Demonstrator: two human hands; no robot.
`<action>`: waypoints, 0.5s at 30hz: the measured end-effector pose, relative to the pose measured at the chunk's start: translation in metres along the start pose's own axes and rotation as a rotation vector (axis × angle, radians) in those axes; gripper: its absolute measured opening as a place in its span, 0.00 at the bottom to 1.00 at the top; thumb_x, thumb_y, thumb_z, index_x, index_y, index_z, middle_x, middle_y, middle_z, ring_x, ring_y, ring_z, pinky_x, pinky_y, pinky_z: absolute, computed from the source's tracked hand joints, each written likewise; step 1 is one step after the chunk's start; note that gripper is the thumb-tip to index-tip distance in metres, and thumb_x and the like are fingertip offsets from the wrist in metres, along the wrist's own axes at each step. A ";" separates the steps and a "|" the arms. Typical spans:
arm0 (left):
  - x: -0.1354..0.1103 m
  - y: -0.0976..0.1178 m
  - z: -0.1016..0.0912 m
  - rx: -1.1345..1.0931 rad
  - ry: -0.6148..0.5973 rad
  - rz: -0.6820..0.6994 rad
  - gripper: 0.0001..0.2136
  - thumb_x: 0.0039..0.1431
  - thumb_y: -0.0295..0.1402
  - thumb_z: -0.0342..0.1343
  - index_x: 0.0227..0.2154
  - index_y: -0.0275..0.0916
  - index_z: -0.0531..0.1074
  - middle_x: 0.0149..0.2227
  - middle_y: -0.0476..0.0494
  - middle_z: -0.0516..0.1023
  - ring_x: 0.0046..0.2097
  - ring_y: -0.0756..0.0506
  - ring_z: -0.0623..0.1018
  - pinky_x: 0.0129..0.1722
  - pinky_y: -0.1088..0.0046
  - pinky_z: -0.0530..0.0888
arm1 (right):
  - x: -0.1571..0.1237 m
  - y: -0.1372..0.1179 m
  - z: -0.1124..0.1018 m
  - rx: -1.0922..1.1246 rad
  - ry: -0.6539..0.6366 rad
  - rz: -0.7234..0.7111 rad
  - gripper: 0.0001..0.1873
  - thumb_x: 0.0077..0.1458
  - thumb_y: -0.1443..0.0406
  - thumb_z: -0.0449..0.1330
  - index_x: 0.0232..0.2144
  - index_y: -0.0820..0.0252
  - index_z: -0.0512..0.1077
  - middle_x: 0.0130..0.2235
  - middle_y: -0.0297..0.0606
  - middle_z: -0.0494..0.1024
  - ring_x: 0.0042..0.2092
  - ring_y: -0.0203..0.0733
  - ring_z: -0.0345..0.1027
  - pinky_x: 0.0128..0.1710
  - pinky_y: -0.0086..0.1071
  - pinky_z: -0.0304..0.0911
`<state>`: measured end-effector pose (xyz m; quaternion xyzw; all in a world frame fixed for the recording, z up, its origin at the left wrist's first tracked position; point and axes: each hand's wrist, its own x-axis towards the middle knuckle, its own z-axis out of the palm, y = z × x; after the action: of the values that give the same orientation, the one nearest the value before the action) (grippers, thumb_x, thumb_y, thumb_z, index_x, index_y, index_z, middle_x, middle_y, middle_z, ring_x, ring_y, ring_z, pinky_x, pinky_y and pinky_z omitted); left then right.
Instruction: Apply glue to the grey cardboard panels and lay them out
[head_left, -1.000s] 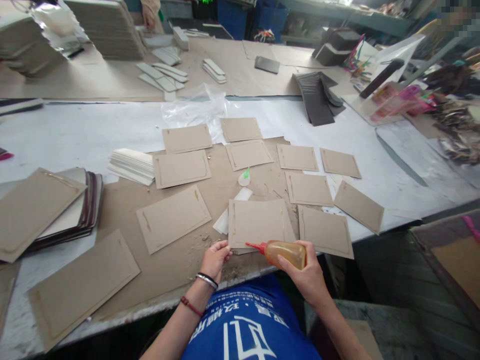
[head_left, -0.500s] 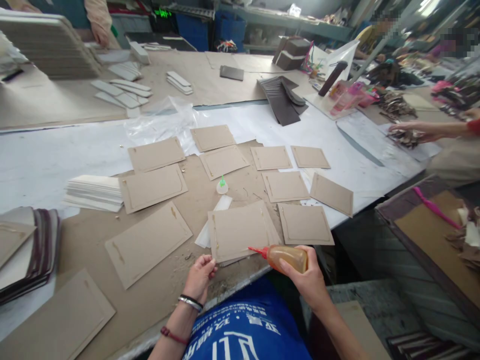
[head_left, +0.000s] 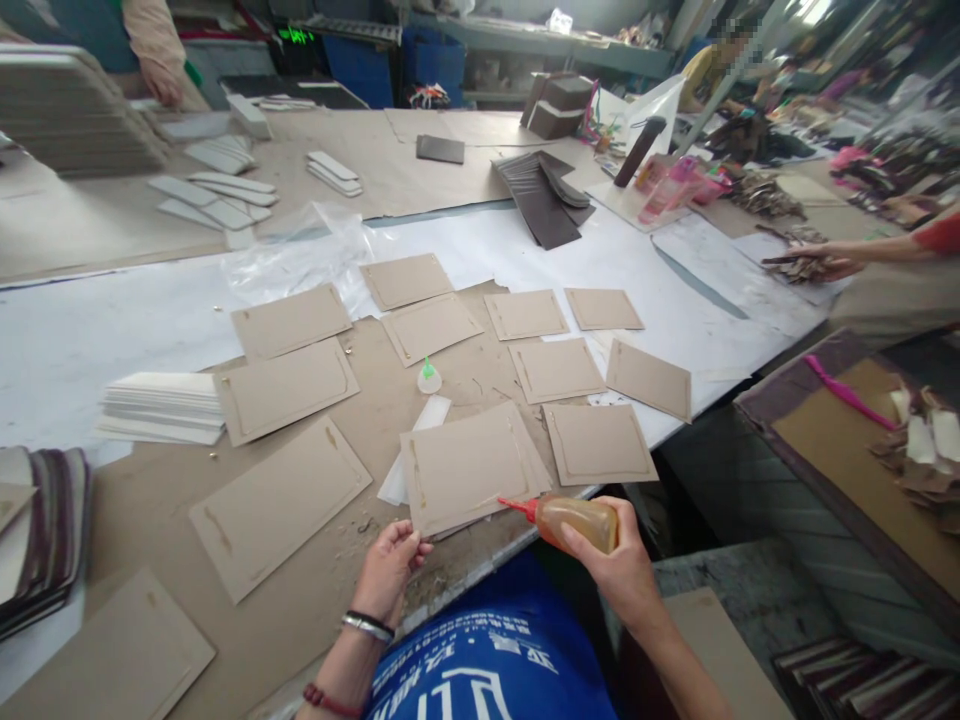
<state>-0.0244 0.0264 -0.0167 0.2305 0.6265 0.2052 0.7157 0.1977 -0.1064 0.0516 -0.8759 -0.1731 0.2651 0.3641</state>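
My right hand [head_left: 622, 560] is wrapped around a glue bottle [head_left: 576, 522] with amber liquid and a red nozzle. The bottle lies nearly level, its tip at the lower edge of a beige cardboard panel [head_left: 465, 465]. At that panel's near left corner, my left hand [head_left: 391, 560] pinches the edge between thumb and fingers. Thin glue lines run along the panel's sides, and another sheet shows beneath it. A white strip [head_left: 427, 430] pokes out on its left. Just beyond stands a small clear bottle [head_left: 428, 380] with a green tip.
Several glue-lined panels [head_left: 281, 505] lie spread around on brown paper [head_left: 390, 400]. To the left are a stack of white strips [head_left: 161, 405] and dark-edged pieces [head_left: 49, 525]. A co-worker's hand [head_left: 817, 262] holds brown scraps at the right. An open box [head_left: 840, 420] stands below.
The whole view has shifted, moving the table's things leftward. Against the panel, the bottle's tip has moved slightly right along the lower edge. Both hands keep their hold.
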 end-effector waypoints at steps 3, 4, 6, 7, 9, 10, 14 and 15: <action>-0.002 0.000 0.000 -0.010 -0.029 -0.016 0.18 0.28 0.33 0.66 0.27 0.33 0.70 0.22 0.48 0.74 0.24 0.52 0.71 0.24 0.78 0.66 | 0.005 0.010 -0.011 -0.017 0.076 0.017 0.28 0.35 0.51 0.64 0.37 0.54 0.60 0.33 0.34 0.71 0.35 0.45 0.68 0.37 0.38 0.64; -0.002 0.000 -0.001 -0.019 -0.039 -0.016 0.18 0.28 0.33 0.66 0.26 0.34 0.71 0.22 0.49 0.73 0.24 0.52 0.71 0.24 0.78 0.66 | 0.007 0.014 -0.015 -0.024 0.106 0.024 0.28 0.34 0.51 0.64 0.37 0.54 0.61 0.33 0.34 0.71 0.36 0.45 0.68 0.37 0.38 0.64; -0.003 0.001 -0.002 -0.039 -0.063 -0.011 0.17 0.29 0.34 0.67 0.26 0.35 0.71 0.22 0.50 0.73 0.24 0.53 0.71 0.24 0.79 0.66 | 0.011 0.019 -0.024 0.010 0.163 0.057 0.30 0.33 0.52 0.66 0.38 0.55 0.62 0.33 0.34 0.72 0.36 0.46 0.68 0.37 0.39 0.64; -0.004 0.001 -0.004 -0.048 -0.076 -0.004 0.17 0.29 0.35 0.67 0.26 0.35 0.71 0.22 0.50 0.73 0.24 0.53 0.71 0.24 0.79 0.66 | 0.012 0.019 -0.027 0.073 0.176 0.090 0.31 0.32 0.52 0.66 0.38 0.55 0.62 0.33 0.35 0.73 0.37 0.47 0.69 0.38 0.40 0.65; -0.005 0.003 -0.007 -0.065 -0.109 0.009 0.19 0.28 0.37 0.69 0.26 0.36 0.72 0.23 0.50 0.73 0.24 0.53 0.71 0.24 0.79 0.67 | 0.012 0.015 -0.032 0.296 0.122 0.182 0.30 0.32 0.53 0.67 0.39 0.55 0.64 0.36 0.37 0.75 0.39 0.50 0.70 0.39 0.42 0.65; -0.005 0.005 -0.009 -0.071 -0.123 0.014 0.20 0.28 0.38 0.69 0.27 0.36 0.73 0.23 0.50 0.73 0.24 0.53 0.71 0.24 0.79 0.67 | 0.011 0.012 -0.034 0.426 0.058 0.227 0.29 0.33 0.53 0.66 0.39 0.55 0.65 0.38 0.39 0.76 0.41 0.52 0.70 0.40 0.43 0.66; -0.012 0.008 -0.019 -0.113 -0.150 0.033 0.19 0.29 0.40 0.70 0.26 0.38 0.74 0.24 0.50 0.73 0.25 0.53 0.71 0.25 0.79 0.68 | 0.009 0.006 -0.039 0.700 -0.213 0.341 0.26 0.37 0.50 0.62 0.38 0.55 0.71 0.43 0.44 0.76 0.48 0.58 0.67 0.45 0.49 0.65; -0.013 0.008 -0.022 -0.134 -0.144 0.044 0.18 0.29 0.40 0.70 0.25 0.39 0.74 0.23 0.50 0.73 0.24 0.53 0.71 0.24 0.79 0.67 | 0.014 0.009 -0.039 0.688 -0.240 0.362 0.26 0.36 0.48 0.60 0.38 0.53 0.72 0.41 0.45 0.77 0.47 0.59 0.67 0.46 0.51 0.64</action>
<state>-0.0478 0.0271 -0.0036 0.2099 0.5531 0.2456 0.7679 0.2324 -0.1269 0.0633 -0.6823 0.0413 0.4677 0.5604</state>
